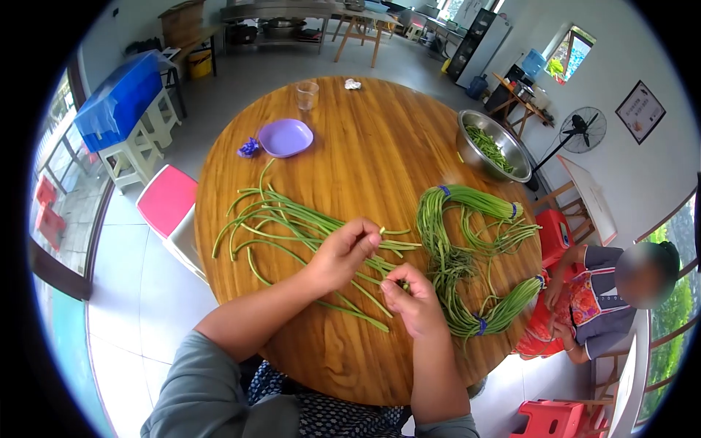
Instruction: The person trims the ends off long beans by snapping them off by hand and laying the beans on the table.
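Long green garlic scapes [285, 212] lie loose and spread across the wooden table [350, 350], under and left of my hands. My left hand [342, 254] is closed in a pinch, with the pale end of a garlic scape poking out past the thumb and forefinger. Close by on the right, my right hand [415, 301] is pinched too; a small dark bit shows at its fingertips, too little to name. Right of both hands lie bundled garlic scapes [464, 196], bent round and bound with blue ties [480, 325], with tangled tips in between.
A steel bowl [520, 165] with short green pieces stands at the table's right edge. Farther back are a purple dish [286, 139], a crumpled purple tie [249, 148], a clear cup [307, 95] and crumpled white paper [353, 85]. Another person [595, 299] sits at the right.
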`<state>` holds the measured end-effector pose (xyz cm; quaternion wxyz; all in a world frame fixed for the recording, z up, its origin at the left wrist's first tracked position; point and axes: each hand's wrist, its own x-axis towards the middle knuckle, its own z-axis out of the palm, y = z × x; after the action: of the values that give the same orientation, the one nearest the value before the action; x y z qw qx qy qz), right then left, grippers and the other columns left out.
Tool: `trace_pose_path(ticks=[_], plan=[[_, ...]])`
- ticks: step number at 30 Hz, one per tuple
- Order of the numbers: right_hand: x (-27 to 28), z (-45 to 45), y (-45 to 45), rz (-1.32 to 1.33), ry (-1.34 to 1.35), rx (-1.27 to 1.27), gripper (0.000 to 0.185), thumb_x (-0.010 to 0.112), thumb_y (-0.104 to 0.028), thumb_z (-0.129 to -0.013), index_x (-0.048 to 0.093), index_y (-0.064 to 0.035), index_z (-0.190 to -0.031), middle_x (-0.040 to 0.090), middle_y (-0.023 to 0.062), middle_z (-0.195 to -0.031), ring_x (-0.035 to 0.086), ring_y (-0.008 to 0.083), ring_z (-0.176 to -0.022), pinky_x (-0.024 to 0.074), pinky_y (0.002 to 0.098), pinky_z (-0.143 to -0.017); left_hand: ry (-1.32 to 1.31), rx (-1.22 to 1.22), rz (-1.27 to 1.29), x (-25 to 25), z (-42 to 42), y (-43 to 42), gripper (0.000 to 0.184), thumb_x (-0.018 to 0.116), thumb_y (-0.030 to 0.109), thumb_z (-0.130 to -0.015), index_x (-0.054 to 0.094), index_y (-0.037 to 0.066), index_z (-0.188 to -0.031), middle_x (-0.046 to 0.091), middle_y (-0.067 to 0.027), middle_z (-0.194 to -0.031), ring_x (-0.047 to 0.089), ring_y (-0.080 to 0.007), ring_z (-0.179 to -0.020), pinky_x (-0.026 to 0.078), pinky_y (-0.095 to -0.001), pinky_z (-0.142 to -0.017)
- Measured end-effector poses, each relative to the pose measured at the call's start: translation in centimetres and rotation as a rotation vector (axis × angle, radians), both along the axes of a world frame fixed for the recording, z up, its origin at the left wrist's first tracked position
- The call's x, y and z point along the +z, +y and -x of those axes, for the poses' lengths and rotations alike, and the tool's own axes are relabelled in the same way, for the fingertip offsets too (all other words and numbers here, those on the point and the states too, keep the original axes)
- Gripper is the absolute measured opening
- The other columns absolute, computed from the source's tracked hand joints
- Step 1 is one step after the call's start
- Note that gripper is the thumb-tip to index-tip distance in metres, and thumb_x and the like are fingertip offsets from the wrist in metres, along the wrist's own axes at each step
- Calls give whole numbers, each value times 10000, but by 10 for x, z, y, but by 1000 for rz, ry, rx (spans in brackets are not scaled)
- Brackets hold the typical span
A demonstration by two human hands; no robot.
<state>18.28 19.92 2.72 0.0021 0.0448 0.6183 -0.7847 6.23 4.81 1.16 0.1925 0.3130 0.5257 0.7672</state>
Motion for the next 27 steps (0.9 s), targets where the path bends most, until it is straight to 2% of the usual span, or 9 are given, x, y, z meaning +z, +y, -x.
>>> trace_pose_path(ticks=[5, 10, 12, 16, 19, 22, 23, 24, 27], plan=[[14, -8, 6, -207, 136, 167, 94, 673, -86, -918, 588, -48, -903, 536, -21, -809, 475, 77, -732, 385, 244, -666, -285, 214, -211, 15, 13, -6, 148, 457, 184, -1055, 520, 52, -1033, 539, -23, -878, 526, -128, -757, 451, -280, -685], [38, -31, 11, -102, 296, 263, 125, 699, -39, -872, 576, -34, -895, 544, 34, -818, 488, 128, -726, 401, 253, -652, -592, 326, -525, 26, 46, -30, 122, 448, 176, -1048, 521, 79, -1032, 506, -18, -842, 498, -137, -710, 428, -289, -635], [54, -48, 20, 109, 448, 41, 157, 721, -15, -841, 573, -38, -887, 548, 56, -824, 505, 144, -709, 409, 255, -593, -607, 344, -544, 22, 59, -43, 112, 464, 180, -1042, 521, 87, -1017, 499, -9, -831, 469, -123, -692, 409, -272, -625], [93, -102, 58, 9, 606, -212, 164, 699, -3, -861, 559, -31, -941, 520, 65, -798, 475, 135, -631, 365, 226, -514, -547, 248, -544, 4, 65, -43, 119, 506, 189, -1020, 535, 86, -1071, 529, -4, -903, 439, -109, -669, 392, -262, -629], [110, -164, 91, -283, 479, -599, 102, 609, 23, -922, 555, -33, -987, 509, 52, -801, 412, 88, -565, 302, 214, -473, -461, 100, -460, 17, 46, -32, 175, 515, 160, -1010, 559, 50, -1139, 558, -16, -1013, 441, -98, -735, 387, -234, -689], [114, -225, 130, -612, 161, -902, 42, 618, -8, -908, 597, -43, -916, 597, 42, -832, 423, 42, -578, 301, 194, -498, -347, 11, -320, 20, 30, -22, 190, 503, 122, -1012, 558, 24, -1165, 560, -17, -1064, 441, -93, -782, 382, -214, -729], [112, -244, 140, -760, -38, -1006, 34, 649, -71, -896, 637, -41, -886, 660, 56, -843, 480, 66, -615, 373, 225, -535, -324, 9, -269, 17, 25, -19, 187, 475, 115, -1028, 559, 54, -1184, 556, -11, -1031, 440, -92, -776, 386, -217, -728], [106, -258, 152, -775, -63, -1024, 34, 649, -71, -896, 637, -41, -886, 660, 56, -843, 480, 66, -615, 373, 225, -535, -347, -15, -268, 20, 17, -16, 187, 475, 115, -1028, 559, 54, -1184, 556, -11, -1031, 440, -92, -776, 386, -217, -728], [67, -291, 195, -1630, -504, -778, 109, 645, -154, -886, 687, -74, -948, 689, 119, -849, 636, 242, -729, 501, 363, -676, -215, 7, -87, 29, 3, -15, 189, 448, 148, -1051, 553, 129, -1207, 537, 11, -903, 432, -83, -741, 373, -216, -681]])
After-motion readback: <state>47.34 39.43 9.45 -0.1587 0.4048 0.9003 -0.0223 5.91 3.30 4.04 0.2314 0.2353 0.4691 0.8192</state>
